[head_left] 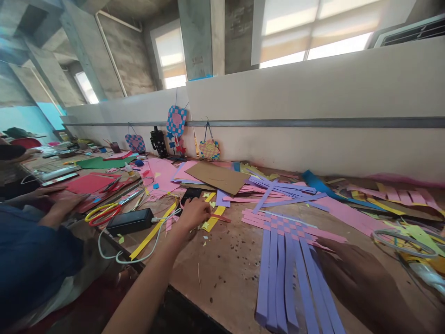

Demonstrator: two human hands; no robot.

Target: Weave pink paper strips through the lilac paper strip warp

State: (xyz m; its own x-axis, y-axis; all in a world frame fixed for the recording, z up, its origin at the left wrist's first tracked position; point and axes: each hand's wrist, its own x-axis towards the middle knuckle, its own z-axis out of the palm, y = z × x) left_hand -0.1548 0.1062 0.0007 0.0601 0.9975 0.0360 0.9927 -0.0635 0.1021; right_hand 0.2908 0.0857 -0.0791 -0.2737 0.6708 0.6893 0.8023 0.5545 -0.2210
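Note:
My left hand (194,214) reaches out at the middle of the table, over the lower part of a black phone (189,195); its fingers are bent, and whether they grip anything is hidden. Yellow strips with small stars (210,222) lie beside it. On the right, my right hand (347,264) rests at the right edge of a woven sheet of pink and purple paper strips (290,227), fingers stretched over the ends of the pink strips. Long loose purple strips (278,278) hang from the weave toward the table's front edge.
A black power bank (130,221) with a white cable (153,250) and yellow-red scissors (104,213) lie left. Brown cardboard (217,177) tops piled paper. Grey tape rings (403,243) lie right. A person in blue (38,250) works at far left, hands on red paper (88,183).

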